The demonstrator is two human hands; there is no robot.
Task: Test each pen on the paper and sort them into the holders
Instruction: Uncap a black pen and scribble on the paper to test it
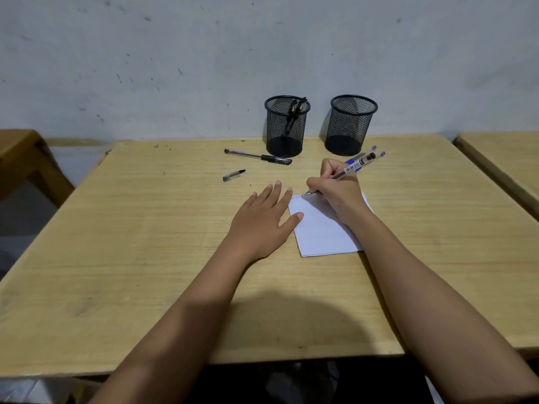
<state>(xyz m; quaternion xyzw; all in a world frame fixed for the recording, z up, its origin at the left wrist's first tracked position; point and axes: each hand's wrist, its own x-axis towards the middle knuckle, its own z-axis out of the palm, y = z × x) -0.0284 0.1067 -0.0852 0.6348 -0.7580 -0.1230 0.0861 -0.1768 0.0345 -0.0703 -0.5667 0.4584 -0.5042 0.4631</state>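
Note:
My right hand [335,189] grips a clear pen [354,167], its tip touching the top left corner of a white paper [323,231]. Two blue-capped pens [376,151] lie on the table just behind that hand. My left hand [262,218] lies flat on the table with fingers spread, its thumb on the paper's left edge. Two black mesh holders stand at the back: the left holder [285,126] has black pens in it, the right holder [351,125] looks empty. A capped black pen [258,156] and a loose pen cap [233,175] lie left of the paper.
The wooden table [145,243] stands against a grey wall. A second table [504,158] stands close on the right, and a brown wooden piece of furniture [26,158] on the left.

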